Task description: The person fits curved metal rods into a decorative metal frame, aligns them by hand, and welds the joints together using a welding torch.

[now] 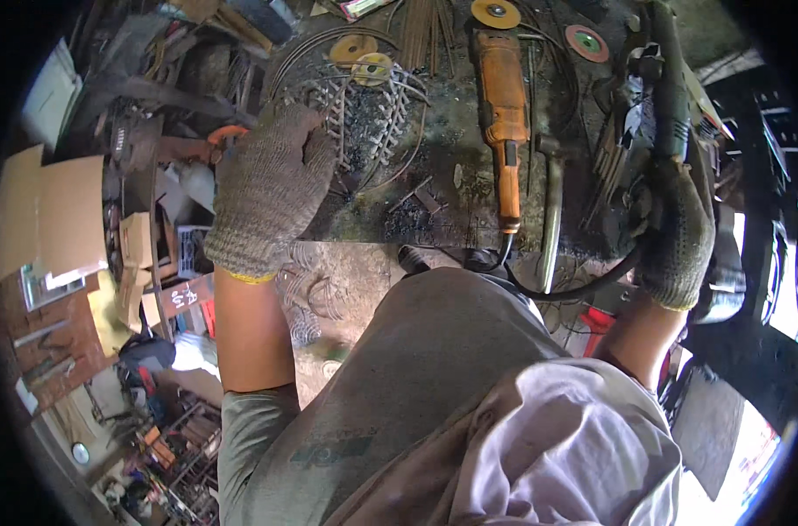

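My left hand [272,188], in a grey knitted glove, lies at the left of the workbench [469,223], its thumb apart from the fingers. Its fingertips are beside rows of short metal pieces [386,131] joined along thin rods. At the right edge, my gloved right hand [682,232] is closed round the lower end of a long dark-grey cylindrical power tool [670,96]; its far end is cut off by the view. An orange angle grinder [504,114] lies between my hands, and a hammer [552,202] rests to its right.
Cutting discs [495,12] and a pinkish grinding disc [586,42] are at the back. Thin metal rods [427,35] lie there too. A black cable [574,292] loops below the bench edge. Cardboard [70,215] and cluttered shelves stand at the left.
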### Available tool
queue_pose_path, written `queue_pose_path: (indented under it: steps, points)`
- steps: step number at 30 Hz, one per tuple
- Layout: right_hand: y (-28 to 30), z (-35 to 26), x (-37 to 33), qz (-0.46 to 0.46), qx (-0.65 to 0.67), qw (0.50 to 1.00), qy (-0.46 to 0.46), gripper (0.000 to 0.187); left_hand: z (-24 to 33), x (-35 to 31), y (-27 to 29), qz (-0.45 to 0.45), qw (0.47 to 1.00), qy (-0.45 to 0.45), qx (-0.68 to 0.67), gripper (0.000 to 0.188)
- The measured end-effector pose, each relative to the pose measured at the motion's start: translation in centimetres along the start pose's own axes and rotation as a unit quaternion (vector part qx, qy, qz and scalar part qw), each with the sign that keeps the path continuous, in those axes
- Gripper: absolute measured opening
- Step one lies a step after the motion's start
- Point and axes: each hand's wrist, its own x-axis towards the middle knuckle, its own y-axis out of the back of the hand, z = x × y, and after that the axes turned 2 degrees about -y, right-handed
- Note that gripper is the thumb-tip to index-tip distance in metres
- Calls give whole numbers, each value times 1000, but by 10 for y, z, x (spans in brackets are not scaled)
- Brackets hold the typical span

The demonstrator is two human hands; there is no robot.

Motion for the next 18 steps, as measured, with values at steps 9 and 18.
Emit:
queue_pose_path:
  steps: [9, 18]
  points:
    - [-14, 21, 30, -78, 90, 976, -183, 53, 12, 0, 9, -72, 986, 123, -87, 15]
    - [-14, 48, 44, -95, -3, 976, -196, 52, 21, 7, 12, -79, 988, 116, -61, 24]
